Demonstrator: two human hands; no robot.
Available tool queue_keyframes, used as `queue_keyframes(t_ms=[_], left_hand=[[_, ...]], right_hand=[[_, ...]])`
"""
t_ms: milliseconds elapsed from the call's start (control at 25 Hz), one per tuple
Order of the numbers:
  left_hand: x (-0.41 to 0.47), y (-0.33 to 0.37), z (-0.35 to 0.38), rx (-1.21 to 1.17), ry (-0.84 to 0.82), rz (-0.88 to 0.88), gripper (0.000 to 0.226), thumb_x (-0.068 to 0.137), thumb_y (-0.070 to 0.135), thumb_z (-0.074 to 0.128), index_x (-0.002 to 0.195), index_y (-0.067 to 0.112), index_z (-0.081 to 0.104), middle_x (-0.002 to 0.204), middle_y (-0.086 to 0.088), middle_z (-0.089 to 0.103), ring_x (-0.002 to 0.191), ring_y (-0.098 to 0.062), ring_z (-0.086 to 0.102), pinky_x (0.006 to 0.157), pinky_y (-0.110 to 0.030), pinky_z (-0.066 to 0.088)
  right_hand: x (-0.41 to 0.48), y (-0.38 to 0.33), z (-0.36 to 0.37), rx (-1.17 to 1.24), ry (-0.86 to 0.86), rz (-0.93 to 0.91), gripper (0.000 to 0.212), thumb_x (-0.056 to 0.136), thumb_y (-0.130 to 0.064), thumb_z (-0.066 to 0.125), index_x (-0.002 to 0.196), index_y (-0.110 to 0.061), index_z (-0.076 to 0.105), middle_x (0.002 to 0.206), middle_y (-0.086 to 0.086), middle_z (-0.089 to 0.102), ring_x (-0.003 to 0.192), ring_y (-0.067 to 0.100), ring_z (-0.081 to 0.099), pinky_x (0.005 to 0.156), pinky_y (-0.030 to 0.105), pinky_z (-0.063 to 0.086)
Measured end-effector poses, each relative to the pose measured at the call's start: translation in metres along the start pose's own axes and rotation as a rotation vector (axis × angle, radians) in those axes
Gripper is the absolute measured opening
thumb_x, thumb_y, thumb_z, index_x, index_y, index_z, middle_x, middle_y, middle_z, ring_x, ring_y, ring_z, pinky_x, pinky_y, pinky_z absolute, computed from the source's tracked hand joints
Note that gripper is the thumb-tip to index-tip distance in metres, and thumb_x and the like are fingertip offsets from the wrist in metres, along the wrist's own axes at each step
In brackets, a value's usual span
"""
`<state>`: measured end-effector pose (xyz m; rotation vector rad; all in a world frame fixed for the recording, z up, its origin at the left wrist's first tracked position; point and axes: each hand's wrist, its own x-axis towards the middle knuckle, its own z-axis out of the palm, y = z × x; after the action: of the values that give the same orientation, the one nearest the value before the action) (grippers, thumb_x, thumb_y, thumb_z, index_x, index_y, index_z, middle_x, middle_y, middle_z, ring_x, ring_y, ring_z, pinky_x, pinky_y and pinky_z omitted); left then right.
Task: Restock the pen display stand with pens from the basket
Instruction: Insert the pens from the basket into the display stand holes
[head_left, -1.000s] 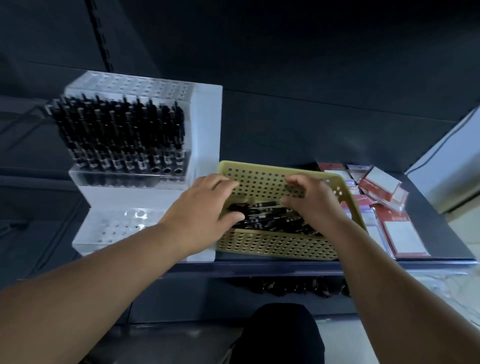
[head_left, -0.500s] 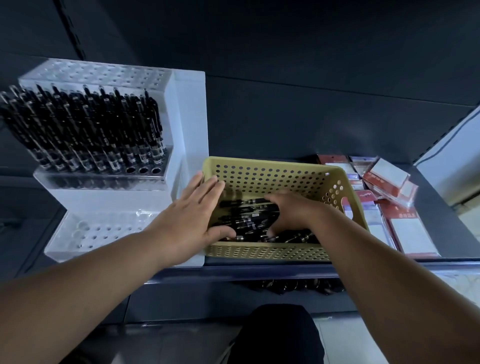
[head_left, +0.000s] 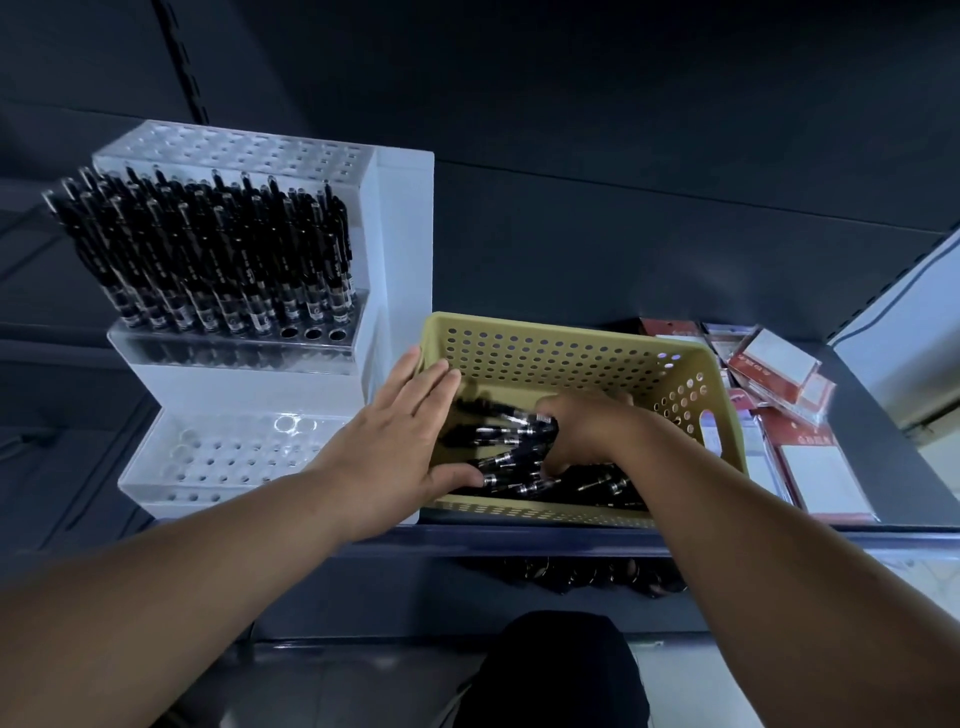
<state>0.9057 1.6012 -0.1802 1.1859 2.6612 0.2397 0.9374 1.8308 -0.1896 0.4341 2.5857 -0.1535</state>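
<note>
A yellow perforated basket sits on the shelf and holds a heap of black pens. My right hand is down inside the basket, its fingers curled round a bunch of those pens. My left hand lies flat over the basket's left rim with straight fingers, thumb touching the pens. To the left stands the clear tiered pen display stand. Its middle tier is packed with upright black pens, with three free holes at its right end. The lowest tier shows only bare holes.
Red and white packets lie in a pile right of the basket. The dark shelf edge runs just below the basket. A dark back wall rises behind everything. A black shape sits low in the middle of the view.
My right hand has dropped from the basket's rim down into the pens and closed around a bunch. My left hand has opened flat over the left rim.
</note>
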Motion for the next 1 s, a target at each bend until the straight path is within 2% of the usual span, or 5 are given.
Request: queue_keyframes(t_ms=[240,440,640,880,1000], left_hand=[[0.005,0.0,-0.005,-0.024,-0.015,-0.01,0.103,0.079,0.074,0.031,0.151,0.018,-0.016,0.159,0.006,-0.02,0.14,-0.01,-0.03,0.117,-0.032,-0.001],[0.006,-0.001,-0.008,-0.112,0.042,-0.054,0.106,0.076,0.075,0.031,0.15,0.016,-0.018,0.159,0.001,-0.018,0.144,-0.013,-0.022,0.118,-0.034,0.002],[-0.004,0.009,-0.014,-0.35,0.184,-0.104,0.104,0.082,0.064,0.048,0.151,0.017,-0.013,0.161,0.002,-0.007,0.146,-0.013,-0.009,0.116,-0.033,0.008],[-0.013,0.03,-0.043,-1.036,0.321,-0.273,0.113,0.069,0.061,0.067,0.153,0.022,0.002,0.159,0.001,0.019,0.143,-0.017,0.022,0.112,-0.035,0.022],[-0.014,0.046,-0.068,-1.479,0.198,-0.344,0.129,0.047,0.068,0.076,0.151,0.021,0.017,0.15,-0.004,0.038,0.13,-0.019,0.045,0.107,-0.039,0.037]], right_hand=[[-0.014,0.003,-0.005,0.025,0.122,-0.072,0.024,0.089,-0.047,0.062,0.104,-0.028,0.056,0.122,0.0,0.057,0.124,0.025,0.043,0.105,0.048,0.027],[-0.033,0.009,-0.021,0.25,0.336,-0.03,0.037,0.094,-0.042,0.058,0.123,-0.02,0.054,0.12,0.005,0.061,0.11,0.026,0.056,0.095,0.041,0.043],[-0.052,0.004,-0.037,0.322,0.469,-0.014,0.034,0.096,-0.043,0.054,0.12,-0.02,0.051,0.105,0.003,0.06,0.083,0.016,0.053,0.063,0.027,0.04],[-0.075,-0.022,-0.071,0.419,0.592,-0.109,0.05,0.095,-0.045,0.055,0.134,-0.015,0.046,0.113,0.002,0.058,0.098,0.02,0.054,0.079,0.034,0.044],[-0.087,-0.048,-0.081,0.354,0.559,-0.218,0.029,0.094,-0.042,0.057,0.11,-0.018,0.051,0.097,0.0,0.06,0.087,0.019,0.057,0.071,0.035,0.045]])
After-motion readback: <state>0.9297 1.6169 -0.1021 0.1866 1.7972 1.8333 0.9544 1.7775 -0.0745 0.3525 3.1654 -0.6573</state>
